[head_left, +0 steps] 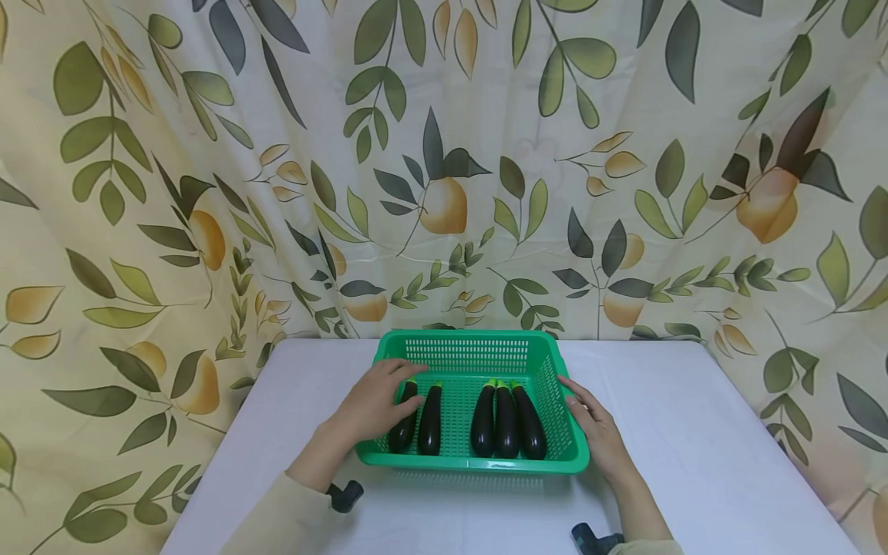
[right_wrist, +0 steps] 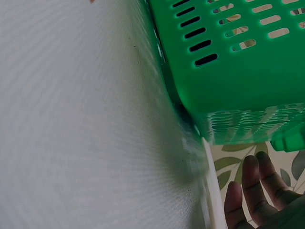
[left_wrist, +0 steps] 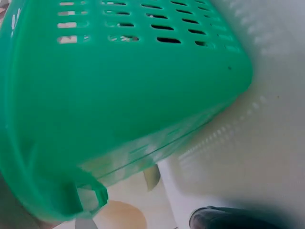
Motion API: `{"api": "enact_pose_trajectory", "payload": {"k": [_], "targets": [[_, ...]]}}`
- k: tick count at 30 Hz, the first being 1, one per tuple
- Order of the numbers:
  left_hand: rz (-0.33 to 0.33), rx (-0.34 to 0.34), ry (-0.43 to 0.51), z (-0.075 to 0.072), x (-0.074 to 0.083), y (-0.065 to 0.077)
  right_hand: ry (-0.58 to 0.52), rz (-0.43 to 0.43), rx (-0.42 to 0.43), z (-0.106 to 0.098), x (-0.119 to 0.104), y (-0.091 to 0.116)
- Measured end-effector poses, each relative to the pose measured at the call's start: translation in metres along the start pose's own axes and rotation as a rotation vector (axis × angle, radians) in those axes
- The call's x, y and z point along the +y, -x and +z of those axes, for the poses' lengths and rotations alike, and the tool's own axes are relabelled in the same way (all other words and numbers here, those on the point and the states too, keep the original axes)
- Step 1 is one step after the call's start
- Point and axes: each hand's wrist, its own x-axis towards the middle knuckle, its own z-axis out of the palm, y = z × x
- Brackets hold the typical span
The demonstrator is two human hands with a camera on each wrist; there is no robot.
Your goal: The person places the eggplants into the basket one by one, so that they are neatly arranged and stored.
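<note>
A green plastic basket (head_left: 472,463) holds several dark purple eggplants. Three eggplants (head_left: 507,424) lie side by side toward its right; another eggplant (head_left: 430,424) and the leftmost eggplant (head_left: 400,439) lie at the left. My left hand (head_left: 371,402) reaches over the left rim, fingers and thumb extended above the leftmost eggplant, partly covering it; whether it touches is unclear. Beside the right wall is my right hand (head_left: 600,435), fingers loosely extended near the rim. The right wrist view shows those fingers (right_wrist: 254,191) below the basket wall (right_wrist: 248,86), holding nothing.
A white-covered table (head_left: 659,401) carries the basket. Behind it hangs a leaf-and-fruit patterned curtain (head_left: 486,270). Dark wrist devices show below the left hand (head_left: 344,497) and near the right wrist. The left wrist view is filled mostly by the basket's outer wall (left_wrist: 105,90).
</note>
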Motion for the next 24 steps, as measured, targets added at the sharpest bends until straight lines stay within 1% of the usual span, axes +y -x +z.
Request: {"api": "enact_pose_trajectory", "payload": {"k": [3, 10, 18, 24], "targets": [[-0.027, 0.003, 0.042, -0.004, -0.002, 0.002, -0.001, -0.003, -0.001, 0.0, 0.0, 0.0], [-0.096, 0.008, 0.092, -0.01, -0.01, 0.008, -0.005, -0.005, -0.006, -0.001, 0.001, 0.0], [-0.118, 0.031, 0.153, -0.021, -0.021, 0.016, -0.018, -0.023, -0.011, 0.0, -0.001, 0.0], [-0.153, 0.052, 0.196, -0.027, -0.03, 0.023, -0.023, -0.025, -0.003, 0.0, -0.001, 0.0]]}}
